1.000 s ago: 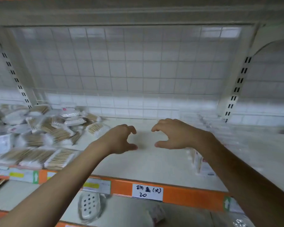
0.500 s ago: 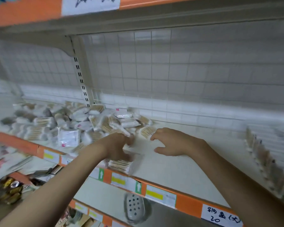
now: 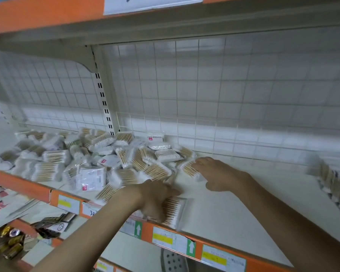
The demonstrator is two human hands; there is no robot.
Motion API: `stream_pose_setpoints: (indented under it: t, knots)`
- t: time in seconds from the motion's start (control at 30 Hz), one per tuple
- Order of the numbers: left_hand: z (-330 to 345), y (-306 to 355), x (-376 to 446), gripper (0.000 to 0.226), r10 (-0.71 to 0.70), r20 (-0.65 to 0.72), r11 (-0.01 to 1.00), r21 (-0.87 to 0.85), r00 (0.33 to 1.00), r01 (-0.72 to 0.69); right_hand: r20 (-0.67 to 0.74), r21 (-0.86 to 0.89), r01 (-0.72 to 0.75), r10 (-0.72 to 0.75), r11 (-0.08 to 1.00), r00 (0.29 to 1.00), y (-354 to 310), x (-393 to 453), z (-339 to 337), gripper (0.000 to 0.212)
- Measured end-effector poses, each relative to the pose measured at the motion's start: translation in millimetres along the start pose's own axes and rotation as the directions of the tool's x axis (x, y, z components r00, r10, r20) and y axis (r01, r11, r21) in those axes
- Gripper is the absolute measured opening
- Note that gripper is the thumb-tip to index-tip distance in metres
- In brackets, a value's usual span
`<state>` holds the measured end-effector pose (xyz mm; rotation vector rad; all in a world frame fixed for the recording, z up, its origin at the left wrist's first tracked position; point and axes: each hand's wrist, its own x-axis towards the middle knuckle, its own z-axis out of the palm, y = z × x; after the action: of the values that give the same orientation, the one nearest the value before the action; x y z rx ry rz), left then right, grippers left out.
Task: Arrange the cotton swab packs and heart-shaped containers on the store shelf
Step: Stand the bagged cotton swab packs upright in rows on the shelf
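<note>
2 hands (image 3: 155, 199) (image 3: 214, 173) on swab packs (image 3: 173, 211) | white shelf (image 3: 234, 213) | wire-grid back (image 3: 224, 85)

There's one view only, from the person's head, close to the store shelf (image 3: 234, 209), looking forward and down across its deck toward the wire-grid back panel (image 3: 204, 91), both forearms reaching in from below.

I see two bare forearms, no sleeves reaching them. My left hand (image 3: 155, 199) and right hand (image 3: 218, 173) wear no gloves, rings or watch.
</note>
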<state>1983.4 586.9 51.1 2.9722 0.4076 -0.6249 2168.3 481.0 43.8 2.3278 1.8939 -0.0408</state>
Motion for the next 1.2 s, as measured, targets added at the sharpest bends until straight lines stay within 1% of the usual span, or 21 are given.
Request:
stream_pose_setpoints:
  t: [0.07,0.17,0.23,0.3,0.33,0.37,0.43,0.53,0.6,0.67,0.77,0.83,0.87,0.93,1.0,1.03,1.07,1.13,1.17,1.2]
  knots:
    - [0,0,1,0.073,0.026,-0.069,1.000,0.010,0.997,-0.026,-0.004,-0.020,-0.009,0.009,1.000,1.000,2,6,-1,0.067]
    - [-1,-2,-1,0.065,0.064,-0.154,0.998,-0.017,0.986,-0.067,-0.009,-0.067,-0.009,0.008,0.998,1.000,4,16,0,0.073]
    - [0,-5,-2,0.065,0.051,-0.208,0.994,-0.080,0.977,-0.069,0.001,-0.097,-0.012,0.012,0.995,1.000,6,23,2,0.076]
    - [3,-9,0,0.071,0.019,-0.297,0.982,-0.173,0.955,-0.073,0.019,-0.118,-0.013,0.015,0.993,1.000,7,28,5,0.078]
    - [4,-11,1,0.071,-0.004,-0.342,0.973,-0.220,0.940,-0.076,0.033,-0.126,-0.011,0.015,0.992,0.999,7,30,7,0.078]
    - [5,-13,1,0.066,-0.031,-0.383,0.960,-0.267,0.923,-0.078,0.049,-0.124,-0.010,0.017,0.992,0.999,7,32,8,0.077]
    - [4,-15,0,0.050,-0.088,-0.471,0.925,-0.366,0.878,-0.103,0.080,-0.081,-0.018,0.025,0.997,0.997,9,35,11,0.074]
    - [4,-14,2,0.041,-0.162,-0.577,0.846,-0.498,0.800,-0.189,0.050,0.026,-0.018,0.016,0.999,0.999,12,36,14,0.061]
    - [5,-7,8,0.040,-0.218,-0.632,0.783,-0.568,0.744,-0.253,0.019,0.108,-0.003,0.001,0.994,1.000,14,32,17,0.056]
    - [6,4,16,0.044,-0.252,-0.654,0.711,-0.625,0.714,-0.322,-0.011,0.180,0.001,0.001,0.984,1.000,15,22,21,0.056]
    - [9,18,29,0.048,-0.235,-0.708,0.711,-0.593,0.666,-0.379,-0.074,0.288,-0.014,0.037,0.958,0.997,17,2,28,0.048]
    - [11,25,38,0.043,-0.272,-0.703,0.646,-0.640,0.657,-0.417,-0.113,0.374,-0.066,0.116,0.925,0.987,22,-15,28,0.038]
    - [11,30,43,0.041,-0.297,-0.692,0.601,-0.671,0.658,-0.434,-0.125,0.408,-0.106,0.171,0.907,0.977,25,-25,27,0.036]
    - [11,41,52,0.039,-0.343,-0.691,0.523,-0.703,0.636,-0.482,-0.143,0.447,-0.198,0.289,0.872,0.947,32,-49,21,0.034]
    - [6,55,60,0.044,-0.378,-0.686,0.465,-0.721,0.622,-0.514,-0.159,0.501,-0.265,0.389,0.824,0.908,40,-72,14,0.033]
    - [4,63,63,0.050,-0.381,-0.679,0.451,-0.729,0.628,-0.514,-0.166,0.527,-0.285,0.425,0.801,0.890,45,-82,12,0.033]
    - [2,70,66,0.058,-0.376,-0.662,0.441,-0.743,0.648,-0.504,-0.166,0.540,-0.301,0.451,0.786,0.877,51,-91,10,0.032]
    - [-2,85,71,0.069,-0.332,-0.618,0.419,-0.774,0.713,-0.475,-0.162,0.531,-0.328,0.473,0.782,0.866,61,-107,6,0.026]
    - [-2,93,75,0.072,-0.293,-0.616,0.435,-0.767,0.731,-0.472,-0.161,0.528,-0.340,0.485,0.778,0.860,65,-113,5,0.024]
    - [-2,100,78,0.074,-0.249,-0.628,0.480,-0.741,0.737,-0.470,-0.156,0.542,-0.351,0.501,0.764,0.851,69,-119,4,0.023]
